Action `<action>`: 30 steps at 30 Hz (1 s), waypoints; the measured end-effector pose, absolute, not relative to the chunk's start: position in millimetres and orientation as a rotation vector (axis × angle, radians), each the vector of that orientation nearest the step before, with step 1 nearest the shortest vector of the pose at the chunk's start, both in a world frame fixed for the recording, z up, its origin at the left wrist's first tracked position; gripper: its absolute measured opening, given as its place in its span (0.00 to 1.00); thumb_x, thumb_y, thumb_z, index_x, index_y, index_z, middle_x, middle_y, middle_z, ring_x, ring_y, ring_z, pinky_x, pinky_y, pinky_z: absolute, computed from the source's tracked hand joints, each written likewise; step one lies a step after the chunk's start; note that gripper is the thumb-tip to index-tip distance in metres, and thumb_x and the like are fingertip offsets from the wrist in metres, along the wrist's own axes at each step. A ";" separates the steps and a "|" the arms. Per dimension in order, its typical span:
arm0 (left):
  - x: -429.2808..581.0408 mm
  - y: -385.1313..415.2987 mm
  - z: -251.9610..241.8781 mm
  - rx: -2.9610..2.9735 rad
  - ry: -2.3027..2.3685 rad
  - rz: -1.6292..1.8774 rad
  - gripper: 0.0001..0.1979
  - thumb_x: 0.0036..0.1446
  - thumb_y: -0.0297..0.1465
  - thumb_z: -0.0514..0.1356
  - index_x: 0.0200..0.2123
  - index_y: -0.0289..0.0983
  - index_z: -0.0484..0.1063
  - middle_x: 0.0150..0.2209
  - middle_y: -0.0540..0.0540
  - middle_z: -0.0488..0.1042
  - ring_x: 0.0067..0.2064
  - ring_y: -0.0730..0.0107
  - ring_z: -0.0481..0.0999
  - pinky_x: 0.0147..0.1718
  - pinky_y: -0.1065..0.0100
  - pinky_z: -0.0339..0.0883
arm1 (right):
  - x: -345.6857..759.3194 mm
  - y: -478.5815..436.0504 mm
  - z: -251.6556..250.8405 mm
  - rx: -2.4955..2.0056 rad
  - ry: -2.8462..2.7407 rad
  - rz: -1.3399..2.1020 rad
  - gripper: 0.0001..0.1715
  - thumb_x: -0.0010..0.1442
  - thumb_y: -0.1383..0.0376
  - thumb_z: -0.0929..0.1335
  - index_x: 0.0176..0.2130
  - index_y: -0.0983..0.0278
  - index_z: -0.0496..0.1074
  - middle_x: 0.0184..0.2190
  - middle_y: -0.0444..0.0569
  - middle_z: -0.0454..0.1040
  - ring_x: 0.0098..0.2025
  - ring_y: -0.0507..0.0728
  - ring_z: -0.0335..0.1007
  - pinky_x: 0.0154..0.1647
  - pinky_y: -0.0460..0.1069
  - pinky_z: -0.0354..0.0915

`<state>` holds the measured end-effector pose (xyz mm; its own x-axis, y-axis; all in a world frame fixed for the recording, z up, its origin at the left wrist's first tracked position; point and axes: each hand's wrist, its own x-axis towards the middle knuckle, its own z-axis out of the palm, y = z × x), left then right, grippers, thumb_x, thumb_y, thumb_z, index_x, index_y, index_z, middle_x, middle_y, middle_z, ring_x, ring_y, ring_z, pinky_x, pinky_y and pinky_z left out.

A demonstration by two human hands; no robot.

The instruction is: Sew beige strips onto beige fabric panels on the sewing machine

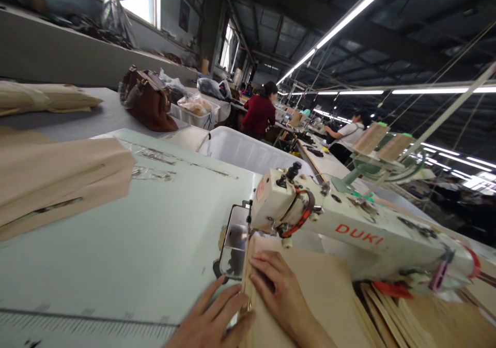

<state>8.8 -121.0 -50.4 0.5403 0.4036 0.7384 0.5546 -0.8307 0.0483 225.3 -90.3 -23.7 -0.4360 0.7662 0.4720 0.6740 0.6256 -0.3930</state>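
Note:
A beige piece of fabric or thin leather [320,281] lies under the head of a white sewing machine [358,234], its narrow folded edge running toward the needle area. My right hand [282,293] rests on that edge, fingers stretched out and pressing it down. To its left, my left hand [217,314] is spread on the table beside the same edge, its fingertips touching or nearly touching it. A small shiny metal part [249,304] shows by the left fingertips; its kind is unclear. The needle itself is hidden behind the machine head.
Beige cut pieces [65,177] lie on the pale green table [166,234] at left. A white bin [248,149] stands behind the machine, a brown handbag [147,100] farther left. Thread cones [371,138] stand behind the machine; stacked pieces [387,312] sit at right. Other people work beyond.

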 end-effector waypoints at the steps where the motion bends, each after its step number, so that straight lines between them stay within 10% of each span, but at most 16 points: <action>1: 7.4 -125.4 -44.2 -2.633 -0.857 -1.130 0.08 0.65 0.35 0.62 0.46 0.41 0.74 0.47 0.53 0.76 0.55 0.70 0.70 0.69 0.63 0.43 | 225.0 -91.9 -22.8 -1.124 -2.225 0.200 0.17 0.66 0.70 0.67 0.54 0.60 0.73 0.47 0.53 0.75 0.53 0.58 0.70 0.55 0.54 0.71; 12: -5.4 -142.1 -25.7 -2.771 -0.726 -0.887 0.10 0.66 0.31 0.58 0.49 0.40 0.73 0.47 0.49 0.76 0.53 0.68 0.72 0.63 0.67 0.58 | 219.4 -109.6 -16.3 -1.095 -2.245 0.218 0.17 0.65 0.68 0.67 0.54 0.64 0.74 0.48 0.54 0.76 0.54 0.58 0.70 0.56 0.54 0.71; 30: -7.7 -138.1 -33.3 -2.687 -0.658 -0.897 0.12 0.67 0.31 0.57 0.50 0.36 0.74 0.51 0.46 0.76 0.57 0.66 0.69 0.64 0.68 0.56 | 220.9 -107.3 -21.1 -1.191 -2.379 0.175 0.27 0.67 0.68 0.65 0.64 0.64 0.65 0.61 0.52 0.68 0.65 0.60 0.61 0.66 0.58 0.63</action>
